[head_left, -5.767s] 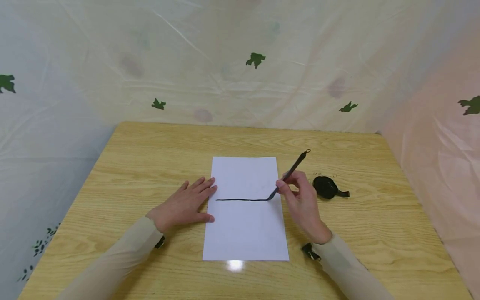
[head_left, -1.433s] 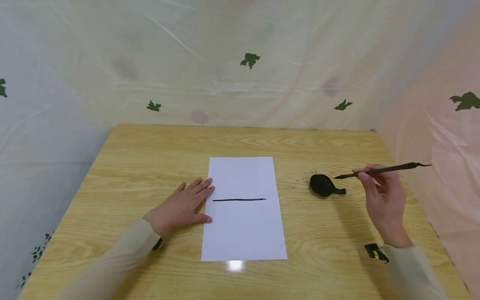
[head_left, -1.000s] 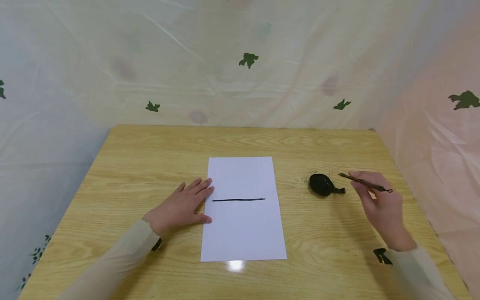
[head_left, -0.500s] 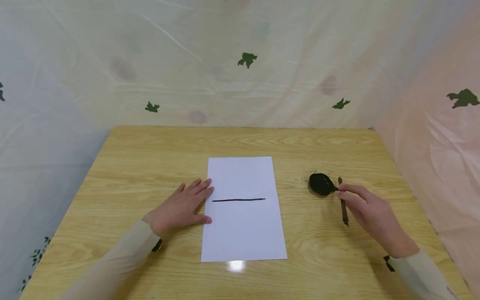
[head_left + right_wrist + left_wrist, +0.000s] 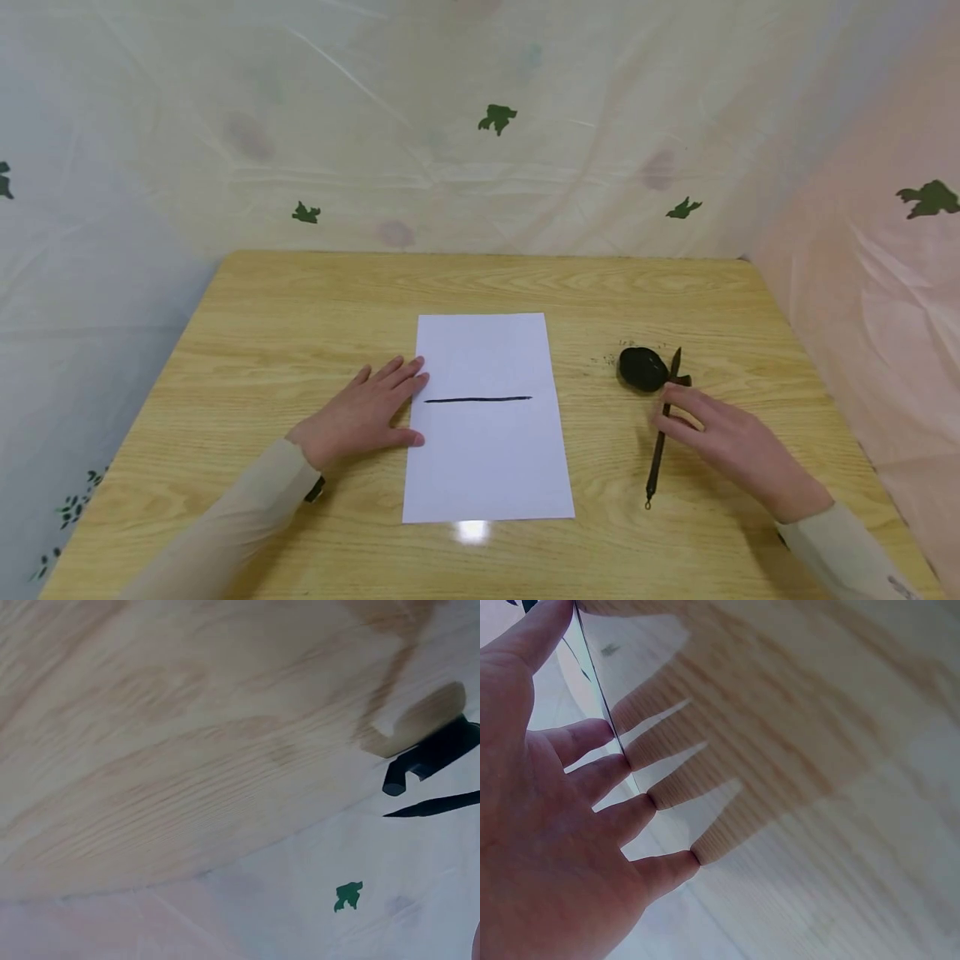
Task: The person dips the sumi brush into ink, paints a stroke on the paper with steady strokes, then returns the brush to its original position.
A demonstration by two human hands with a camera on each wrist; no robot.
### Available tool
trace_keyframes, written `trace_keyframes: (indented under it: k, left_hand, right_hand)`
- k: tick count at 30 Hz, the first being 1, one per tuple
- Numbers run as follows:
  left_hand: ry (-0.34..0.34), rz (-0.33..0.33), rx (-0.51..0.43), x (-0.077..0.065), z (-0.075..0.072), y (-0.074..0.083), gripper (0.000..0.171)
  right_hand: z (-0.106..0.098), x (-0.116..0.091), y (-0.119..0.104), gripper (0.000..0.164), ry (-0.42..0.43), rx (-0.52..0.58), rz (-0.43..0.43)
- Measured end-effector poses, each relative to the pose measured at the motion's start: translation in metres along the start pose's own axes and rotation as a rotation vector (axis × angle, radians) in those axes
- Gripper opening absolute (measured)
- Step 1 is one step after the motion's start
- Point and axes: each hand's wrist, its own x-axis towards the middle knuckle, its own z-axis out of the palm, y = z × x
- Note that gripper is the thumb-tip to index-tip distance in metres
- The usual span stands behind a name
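My left hand (image 5: 363, 421) lies spread with its fingertips on the left edge of a white sheet of paper (image 5: 487, 467). A single black stroke (image 5: 477, 400) runs across the sheet. In the left wrist view, the fingers of my left hand (image 5: 577, 802) are extended against the tabletop. Right of the paper, my right hand (image 5: 738, 446) pinches a dark ink brush (image 5: 656, 467) between thumb and fingers. Its bristle tip points away from me and overlaps the handle of a small black ink dish (image 5: 642, 368). The right wrist view shows the brush tip (image 5: 431, 806) beside the dish's handle (image 5: 397, 780).
Dark specks (image 5: 606, 360) mark the wooden table (image 5: 315, 292) left of and behind the dish. A pale curtain (image 5: 420, 150) with green bird shapes hangs along the back edge, and pinkish cloth (image 5: 885, 333) borders the right side.
My right hand has left the drawn stroke and carried the brush right to the ink dish. There the brush has swung round, its looped end now toward me. The left hand stays put.
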Motion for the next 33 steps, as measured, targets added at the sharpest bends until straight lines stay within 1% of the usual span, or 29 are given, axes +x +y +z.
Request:
trace_keyframes:
  k: [3, 6, 12, 16, 21, 25, 33]
  left_hand:
    - [-0.002, -0.003, 0.001, 0.0, 0.0, 0.0, 0.09]
    - [-0.01, -0.008, 0.0, 0.0, 0.0, 0.0, 0.091]
    - [-0.02, -0.022, 0.001, 0.0, 0.0, 0.001, 0.091]
    - [-0.018, -0.024, 0.0, 0.0, 0.0, 0.001, 0.091]
    - [-0.015, -0.018, -0.005, 0.0, 0.001, 0.0, 0.091]
    - [-0.013, -0.018, -0.007, 0.0, 0.001, 0.0, 0.091]
    - [-0.007, -0.02, -0.006, 0.0, 0.0, 0.001, 0.091]
  right_hand:
    - [0.003, -0.001, 0.002, 0.06, -0.016, -0.017, -0.031]
    - [0.005, -0.004, 0.004, 0.065, -0.032, -0.028, -0.053]
    - [0.008, -0.012, 0.009, 0.07, -0.066, -0.035, -0.063]
    - [0.011, -0.016, 0.014, 0.072, -0.081, -0.051, -0.086]
    - [0.014, -0.018, 0.019, 0.068, -0.075, -0.058, -0.132]
    - [0.017, -0.021, 0.023, 0.065, -0.064, -0.068, -0.151]
    - [0.017, -0.026, 0.028, 0.064, -0.076, -0.073, -0.145]
